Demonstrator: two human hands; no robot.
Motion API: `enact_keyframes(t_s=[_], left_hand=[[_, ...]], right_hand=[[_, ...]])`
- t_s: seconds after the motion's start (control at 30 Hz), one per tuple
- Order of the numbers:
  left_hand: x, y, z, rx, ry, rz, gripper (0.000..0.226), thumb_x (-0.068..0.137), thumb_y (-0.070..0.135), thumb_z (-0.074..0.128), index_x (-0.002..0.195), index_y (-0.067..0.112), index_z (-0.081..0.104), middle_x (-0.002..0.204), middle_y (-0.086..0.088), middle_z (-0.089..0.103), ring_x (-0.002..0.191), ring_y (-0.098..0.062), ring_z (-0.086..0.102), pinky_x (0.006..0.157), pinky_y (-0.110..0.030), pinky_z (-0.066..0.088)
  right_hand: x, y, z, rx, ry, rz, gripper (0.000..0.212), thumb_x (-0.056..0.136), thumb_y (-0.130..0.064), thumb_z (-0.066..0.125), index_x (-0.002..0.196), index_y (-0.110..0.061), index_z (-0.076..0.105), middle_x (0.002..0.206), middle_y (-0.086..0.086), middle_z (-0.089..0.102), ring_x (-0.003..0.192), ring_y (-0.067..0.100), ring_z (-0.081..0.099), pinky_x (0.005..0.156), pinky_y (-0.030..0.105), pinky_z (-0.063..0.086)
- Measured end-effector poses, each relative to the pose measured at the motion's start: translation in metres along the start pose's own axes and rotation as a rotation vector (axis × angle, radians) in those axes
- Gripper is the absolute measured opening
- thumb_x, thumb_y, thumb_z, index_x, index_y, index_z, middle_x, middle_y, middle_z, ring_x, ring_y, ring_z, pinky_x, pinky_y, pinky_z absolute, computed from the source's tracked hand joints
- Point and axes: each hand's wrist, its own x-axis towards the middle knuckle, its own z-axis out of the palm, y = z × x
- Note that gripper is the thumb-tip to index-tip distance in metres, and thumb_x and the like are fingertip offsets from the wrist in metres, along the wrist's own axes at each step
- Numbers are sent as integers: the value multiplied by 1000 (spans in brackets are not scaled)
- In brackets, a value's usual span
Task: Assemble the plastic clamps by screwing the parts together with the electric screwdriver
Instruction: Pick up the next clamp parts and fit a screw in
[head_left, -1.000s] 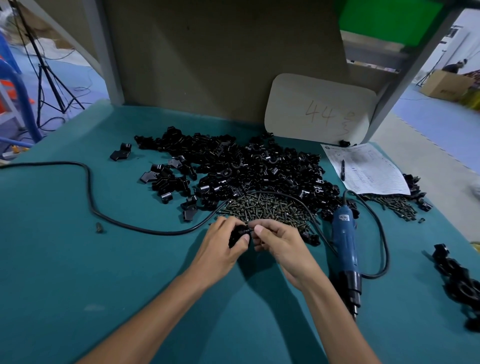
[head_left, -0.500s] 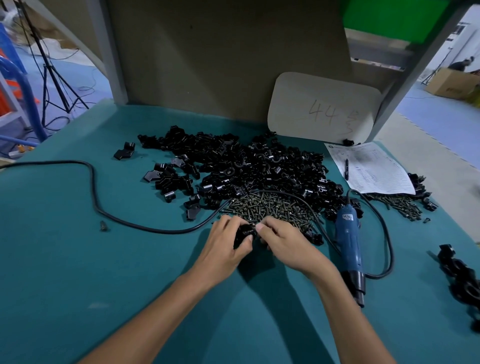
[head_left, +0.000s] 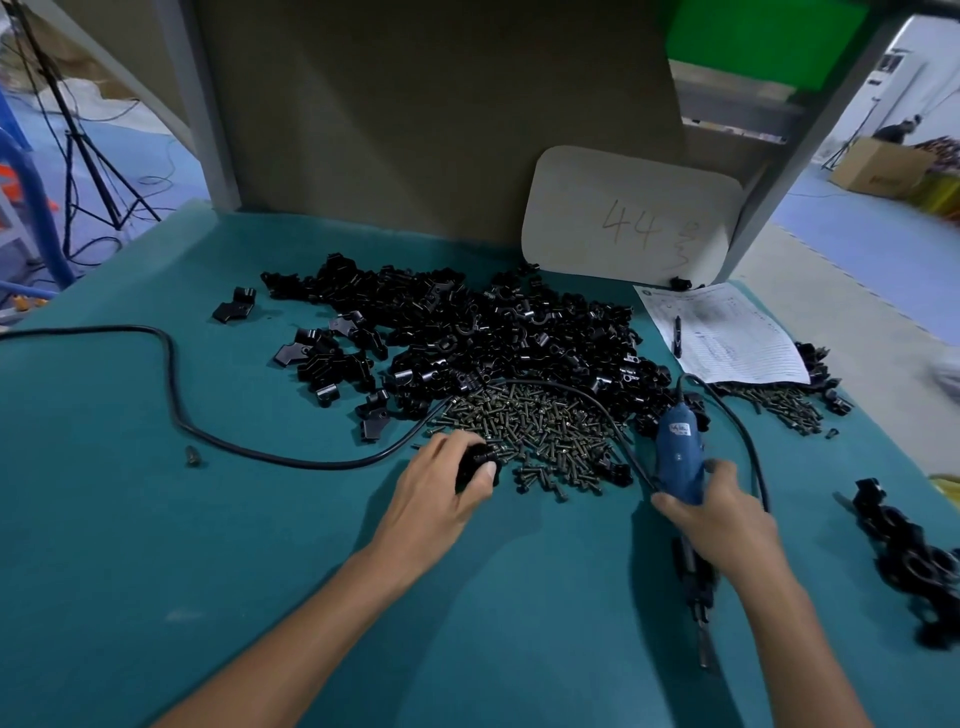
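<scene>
Right hand (head_left: 719, 512) wrapped round the blue electric screwdriver (head_left: 678, 457), left hand (head_left: 447, 486) closed on a black clamp part (head_left: 475, 465).
Screwdriver lying on the teal surface (head_left: 130, 519), bit end pointing back toward the body, cord (head_left: 171, 384) looping off left. Just beyond the fingers, a heap of screws (head_left: 540, 426); behind that, the big pile of black clamp pieces (head_left: 467, 332). Far right, paper sheet (head_left: 727, 332) with a pen (head_left: 677, 335).

The left hand (head_left: 441, 486) covers most of the black clamp part (head_left: 475, 465) in its grip. The right hand (head_left: 719, 514) hides the middle of the electric screwdriver (head_left: 678, 457). Print on the paper sheet (head_left: 727, 332) beyond that grip is too blurred to read. The picture's right edge cuts off the assembled clamps (head_left: 914, 566).
</scene>
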Motion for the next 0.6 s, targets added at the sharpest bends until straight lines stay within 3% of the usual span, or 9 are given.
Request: enact_keyframes(t_s=[0.07,0.13,0.17,0.23,0.3,0.4,0.5,0.6], left_hand=[[-1,0,0,34,-2,14,23,99,59,34,111,41,43,103,20,47,98,2,47,71,-19,38],[-1,1,1,73,2,35,21,99,58,33,109,41,41,102,18,47,100,3,44,73,-17,34],[-1,2,1,90,-1,48,21,99,57,32,109,41,40,102,17,47,99,2,43,74,-16,33],[-2,4,1,129,-32,79,21,100,57,29,109,39,38,104,14,46,94,-1,40,75,-15,33],[-4,6,1,167,-74,100,24,100,57,26,110,37,36,105,11,44,92,-4,38,74,-16,33],[-6,8,1,228,-118,102,24,101,55,22,112,36,33,105,11,42,92,-6,37,73,-19,33],[-7,12,1,272,-144,92,21,103,51,23,112,34,29,104,8,40,92,-9,37,74,-24,37],[-7,14,-1,293,-158,96,24,102,50,23,114,31,29,105,6,41,93,-11,38,74,-28,39]], right_hand=[[0,6,1,224,-27,10,37,93,-34,67,111,-11,45,90,7,61,75,29,61,71,44,49],[-4,0,-1,711,-21,29,13,95,-17,62,98,-8,54,87,9,56,63,24,64,70,49,53],[-6,-6,-4,967,-6,71,6,96,-12,60,95,-10,54,85,9,53,56,19,64,65,44,54],[-9,-23,-8,1444,6,141,10,96,-16,62,96,-15,52,83,7,57,55,14,65,58,35,57],[-11,-45,-13,1781,-20,122,28,92,-39,69,100,-19,52,80,1,66,59,14,65,63,32,60],[-13,-78,-13,2028,51,139,41,84,-59,71,88,-21,55,71,-5,61,55,11,56,57,23,52],[-11,-101,-10,2137,150,250,40,86,-56,73,84,-22,52,66,-7,57,52,11,55,55,23,49],[-8,-111,-7,2100,225,310,41,87,-52,73,92,-20,50,62,-7,57,50,12,56,54,24,51]])
